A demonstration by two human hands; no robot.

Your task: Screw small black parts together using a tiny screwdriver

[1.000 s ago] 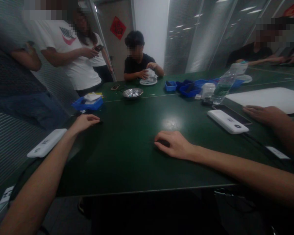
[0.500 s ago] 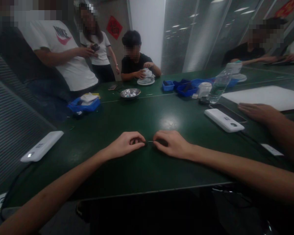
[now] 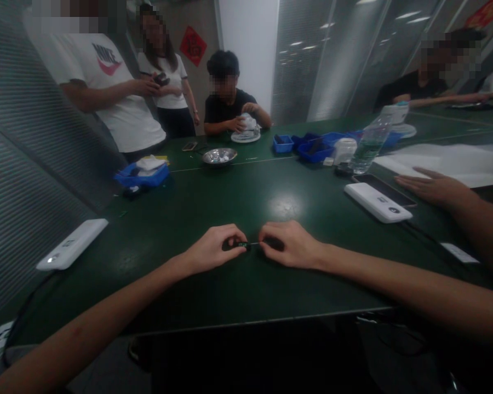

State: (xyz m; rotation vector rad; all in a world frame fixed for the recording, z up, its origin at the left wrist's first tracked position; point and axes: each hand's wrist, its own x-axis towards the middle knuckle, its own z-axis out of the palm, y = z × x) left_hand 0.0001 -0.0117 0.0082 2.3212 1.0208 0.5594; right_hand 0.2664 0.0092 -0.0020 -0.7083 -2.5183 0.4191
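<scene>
Over the green table (image 3: 189,205), my left hand (image 3: 213,247) pinches a small dark piece (image 3: 244,245) between thumb and fingertips. Facing it, my right hand (image 3: 290,244) is closed, its thumb and index finger around a thin metallic shaft (image 3: 254,243). The shaft bridges the narrow gap between both hands and reaches the dark piece. Whatever part of the shaft lies inside my right hand is hidden, and the dark piece is too small to name.
White power banks lie left (image 3: 72,243) and right (image 3: 378,202), cables attached. Near the right one are a phone (image 3: 384,189), a water bottle (image 3: 370,145) and another person's hand (image 3: 435,186) by a white sheet (image 3: 456,161). Farther back stand a metal bowl (image 3: 219,157) and blue trays (image 3: 142,174).
My left hand has lowered slightly and tilted, so more of the dark piece shows. The white sheet at right now looks rumpled, with the other person's hand at its edge.
</scene>
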